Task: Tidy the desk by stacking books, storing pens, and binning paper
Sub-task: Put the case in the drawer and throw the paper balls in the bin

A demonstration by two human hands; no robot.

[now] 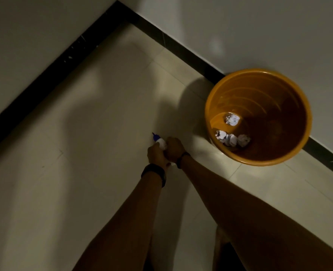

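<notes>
Dim room corner with a pale tiled floor (pixel 95 133), bounded by black skirting (pixel 44 79) under plain white walls (pixel 259 32). Long soft shadows across the tiles.

To the right, close against the skirting, an orange bin (pixel 258 71), upright, seen from above straight down its ribbed inside. At its bottom, crumpled paper balls (pixel 232 119): one alone toward the far side, three more bunched together nearer, touching one another.

Left of the bin and a little nearer, both bare forearms stretched forward and down, meeting over the floor. Left hand (pixel 155 153) and right hand (pixel 174 146) pressed together, knuckles up, fingers of both curled round a white wad (pixel 162 144) held between them. Most of the wad hidden inside the two fists. Only its far end showing past the fingers, capped by a small blue tip (pixel 155 136) pointing away and leftward. Cannot tell whether crumpled paper, a small bottle or a pen wrapped in paper. Cannot tell either whether touching the floor or held just above.

Wad and hands outside the bin, near its left wall but apart from it, with a strip of shaded tile between. Broad dark band (pixel 154 173) round the left wrist, thinner dark band (pixel 182 160) round the right.
</notes>
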